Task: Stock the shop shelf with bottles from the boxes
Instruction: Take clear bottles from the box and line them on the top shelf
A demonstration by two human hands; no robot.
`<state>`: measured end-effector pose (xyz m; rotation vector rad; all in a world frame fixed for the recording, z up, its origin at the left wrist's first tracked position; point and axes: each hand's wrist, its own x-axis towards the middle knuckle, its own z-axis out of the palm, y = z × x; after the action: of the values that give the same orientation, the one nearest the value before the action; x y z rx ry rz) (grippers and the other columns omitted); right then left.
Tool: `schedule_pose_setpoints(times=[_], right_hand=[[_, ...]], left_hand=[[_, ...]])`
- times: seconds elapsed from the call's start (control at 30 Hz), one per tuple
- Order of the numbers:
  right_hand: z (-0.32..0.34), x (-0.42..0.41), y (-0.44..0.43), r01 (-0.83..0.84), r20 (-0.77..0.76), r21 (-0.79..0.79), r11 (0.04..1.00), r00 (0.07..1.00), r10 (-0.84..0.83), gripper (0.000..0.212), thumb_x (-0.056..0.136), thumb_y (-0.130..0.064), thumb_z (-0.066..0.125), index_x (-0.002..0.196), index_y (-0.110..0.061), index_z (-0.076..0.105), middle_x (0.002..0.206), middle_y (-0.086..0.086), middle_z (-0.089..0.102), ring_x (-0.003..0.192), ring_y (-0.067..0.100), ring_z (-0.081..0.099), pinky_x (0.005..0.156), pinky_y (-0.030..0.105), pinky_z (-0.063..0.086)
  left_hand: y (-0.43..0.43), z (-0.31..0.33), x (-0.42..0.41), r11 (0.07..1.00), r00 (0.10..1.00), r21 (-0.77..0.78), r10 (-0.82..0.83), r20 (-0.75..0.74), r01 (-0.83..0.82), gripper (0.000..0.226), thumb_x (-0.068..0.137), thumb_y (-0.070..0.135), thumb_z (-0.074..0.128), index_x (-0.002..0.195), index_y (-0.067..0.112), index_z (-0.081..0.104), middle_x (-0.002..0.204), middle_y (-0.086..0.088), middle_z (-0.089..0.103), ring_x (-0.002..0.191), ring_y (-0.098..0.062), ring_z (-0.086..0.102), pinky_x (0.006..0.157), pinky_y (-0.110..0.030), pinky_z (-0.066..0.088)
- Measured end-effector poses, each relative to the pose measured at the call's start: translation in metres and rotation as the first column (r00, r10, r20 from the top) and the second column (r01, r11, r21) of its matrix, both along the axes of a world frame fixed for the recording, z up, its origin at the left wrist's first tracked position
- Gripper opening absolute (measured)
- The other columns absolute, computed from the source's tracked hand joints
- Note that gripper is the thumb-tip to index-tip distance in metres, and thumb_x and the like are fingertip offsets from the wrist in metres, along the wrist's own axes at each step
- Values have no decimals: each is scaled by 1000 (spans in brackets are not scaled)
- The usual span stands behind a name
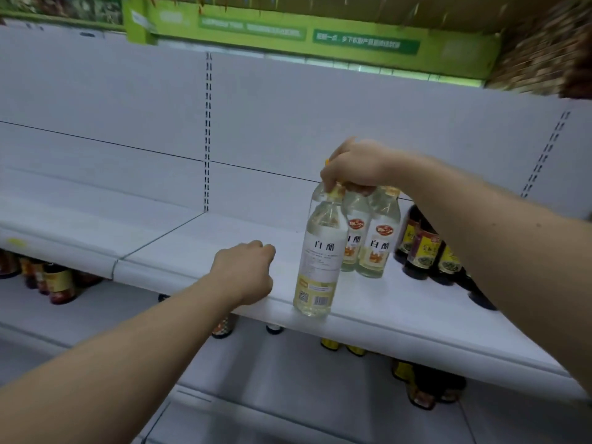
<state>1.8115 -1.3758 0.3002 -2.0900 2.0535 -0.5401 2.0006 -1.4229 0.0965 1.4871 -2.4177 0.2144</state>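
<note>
On white shelving (pixel 198 241), clear bottles (pixel 320 261) stand beside dark bottles (pixel 421 251).

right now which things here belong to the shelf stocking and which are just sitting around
Job: front vinegar bottle, gripped at its cap by the right hand; two vinegar bottles behind it; white shelf; left hand, curled on the shelf.
Just there: dark bottles at right; bottles on the lower shelf; green sign.
</note>
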Motion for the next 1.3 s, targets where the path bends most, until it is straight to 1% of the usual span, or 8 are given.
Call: schedule_pose_setpoints(times=[0.1,0.23,0.43,0.67,0.77,0.97,1.13,1.3], right_hand=[[9,-21,-2,28,32,-11,1000,999,-27,22,79,-17,73,66,-4,60,52,8,50,48,24,42,51,31,41],[13,-36,-14,46,17,-6,999,999,-46,18,81,-19,73,76,-2,65,59,11,54,54,26,47,54,36,45],[11,-41,-48,43,-30,66,997,999,-41,18,82,-18,71,74,-5,62,57,8,56,49,26,47,51,32,46],[13,-42,-93,62,-112,127,990,993,-48,20,82,-26,73,82,-7,68,62,7,66,48,23,54,56,32,51],[16,-42,-107,73,-173,155,985,984,-45,20,84,-30,72,85,-10,69,63,4,68,52,21,56,56,28,48],[16,-44,-131,104,-226,185,977,972,-61,26,81,-32,74,92,-9,73,65,4,70,55,21,54,57,28,45],[15,-46,-144,121,-246,203,972,967,-69,24,80,-31,75,88,-9,73,67,4,71,51,20,52,50,24,39],[10,-49,-151,132,-252,220,967,965,-74,19,83,-31,75,85,-12,74,67,3,72,48,20,51,48,23,37]], left_hand=[[-4,2,-14,1000,1000,8,-10,-13,10,31,93,25,52,124,23,54,119,2,57,104,-24,58,75,-35,43],[-9,-1,-22,999,1000,33,-5,-8,6,31,94,26,51,125,24,54,118,4,56,102,-22,58,73,-34,42],[-18,-1,-24,997,999,59,42,21,-43,32,95,27,50,126,23,53,121,3,56,109,-23,57,75,-34,39],[-33,1,-27,995,997,65,72,-7,-71,31,93,24,49,124,22,54,118,3,56,107,-22,57,74,-34,43],[-38,0,-29,995,997,69,73,-27,-71,31,94,25,50,124,22,54,118,4,56,106,-21,57,73,-34,42],[-48,-1,-34,994,996,79,76,-49,-72,32,94,25,49,126,23,53,119,4,56,108,-21,56,76,-34,46],[-55,0,-36,994,995,79,76,-58,-72,31,95,26,49,126,23,53,119,5,56,108,-20,56,77,-34,46],[-59,2,-38,994,996,78,77,-55,-72,31,95,25,49,125,22,54,117,4,56,107,-21,56,77,-35,47]])
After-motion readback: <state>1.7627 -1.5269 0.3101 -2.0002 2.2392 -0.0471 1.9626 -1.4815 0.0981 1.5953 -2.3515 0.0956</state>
